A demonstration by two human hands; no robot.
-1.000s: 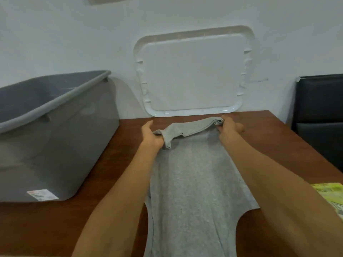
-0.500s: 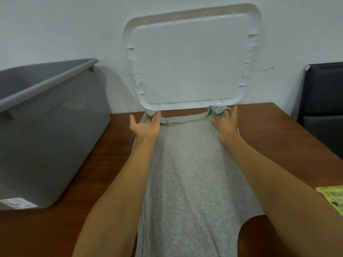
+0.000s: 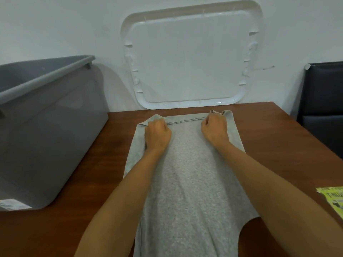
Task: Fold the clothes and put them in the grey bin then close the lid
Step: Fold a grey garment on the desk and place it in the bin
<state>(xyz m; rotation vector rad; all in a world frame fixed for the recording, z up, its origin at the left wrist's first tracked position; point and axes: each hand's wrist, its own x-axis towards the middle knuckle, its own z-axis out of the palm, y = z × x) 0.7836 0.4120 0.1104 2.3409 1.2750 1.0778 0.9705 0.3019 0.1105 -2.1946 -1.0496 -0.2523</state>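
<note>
On the table [image 3: 263, 130] we clutch the grey top [image 3: 185, 182], left hand [image 3: 157, 135] and right hand [image 3: 215, 129] curled, fingertips hidden.

From my feed this reads as a plain office or meeting room, not a home. Cues: bare white painted wall [image 3: 55, 25], dark wood-look tabletop [image 3: 104, 164] set against it, black padded chair [image 3: 324, 89] at the right edge, printed yellow-green leaflet [image 3: 334, 201] on the tabletop's right side. Only domestic items: 1 grey bin [image 3: 46, 136], 1 white lid [image 3: 189, 62] leaning on the wall, 1 grey garment [image 3: 185, 182] laid flat. Can't confirm the room type beyond that.
</note>
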